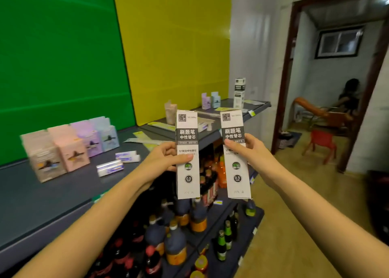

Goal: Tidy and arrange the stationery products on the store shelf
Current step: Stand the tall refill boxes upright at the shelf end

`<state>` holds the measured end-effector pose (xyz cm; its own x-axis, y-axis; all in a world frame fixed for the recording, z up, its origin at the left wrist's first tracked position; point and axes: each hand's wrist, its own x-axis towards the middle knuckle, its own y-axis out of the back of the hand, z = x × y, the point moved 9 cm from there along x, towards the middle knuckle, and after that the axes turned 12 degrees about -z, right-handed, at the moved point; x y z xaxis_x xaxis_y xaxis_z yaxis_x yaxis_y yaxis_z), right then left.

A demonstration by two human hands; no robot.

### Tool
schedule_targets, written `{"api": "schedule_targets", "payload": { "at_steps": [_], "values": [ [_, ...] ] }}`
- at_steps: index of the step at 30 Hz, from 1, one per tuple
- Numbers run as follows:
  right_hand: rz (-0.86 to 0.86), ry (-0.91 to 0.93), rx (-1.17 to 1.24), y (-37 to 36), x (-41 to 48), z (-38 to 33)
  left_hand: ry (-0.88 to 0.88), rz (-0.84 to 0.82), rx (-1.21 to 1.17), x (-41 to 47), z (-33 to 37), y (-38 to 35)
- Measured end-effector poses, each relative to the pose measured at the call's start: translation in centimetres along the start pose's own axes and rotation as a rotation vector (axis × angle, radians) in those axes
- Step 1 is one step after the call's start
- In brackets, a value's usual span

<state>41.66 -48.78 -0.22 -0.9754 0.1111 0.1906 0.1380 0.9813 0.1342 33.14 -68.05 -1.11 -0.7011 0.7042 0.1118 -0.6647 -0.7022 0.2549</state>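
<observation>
Two tall white refill boxes are held up in front of the shelf edge, one in each of the hands. The left refill box (188, 130) is gripped by the left hand (166, 157), with the thumb laid across its front near the middle. The right refill box (236, 178) is gripped in the same way by the right hand (249, 151). Both boxes are kept upright, with their long axes vertical and nearly parallel and a clear gap between them. The shelf (31, 193) lies to the left of the hands and beyond them. A third box (239, 93) of the same kind is seen standing upright far beyond the right hand, near the far end of the shelf. The pastel boxes (69, 149) are grouped well to the left of the left hand. It is judged that the held boxes belong beside the standing one. A forward reach is therefore needed, and the right hand is the nearer to that place. Probably no turning is required, since both boxes are already upright.
</observation>
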Motion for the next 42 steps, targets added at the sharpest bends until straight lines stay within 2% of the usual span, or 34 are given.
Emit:
{"api": "schedule_targets", "payload": {
  "at_steps": [13,23,35,42],
  "values": [
    [0.081,0.023,-0.092,18.8,6.2,4.4,0.013,0.018,0.001,18.3,-0.2,-9.6],
    [0.098,0.029,-0.124,31.9,17.9,7.5,-0.047,0.049,-0.021,36.1,0.5,-11.9],
    [0.031,0.111,-0.080,44.3,33.1,9.5,-0.040,0.114,0.069,53.2,2.2,-13.6],
    [-0.105,0.144,-0.024,51.2,41.1,11.3,-0.046,0.279,0.131,60.9,3.1,-14.8]
  ]
}}
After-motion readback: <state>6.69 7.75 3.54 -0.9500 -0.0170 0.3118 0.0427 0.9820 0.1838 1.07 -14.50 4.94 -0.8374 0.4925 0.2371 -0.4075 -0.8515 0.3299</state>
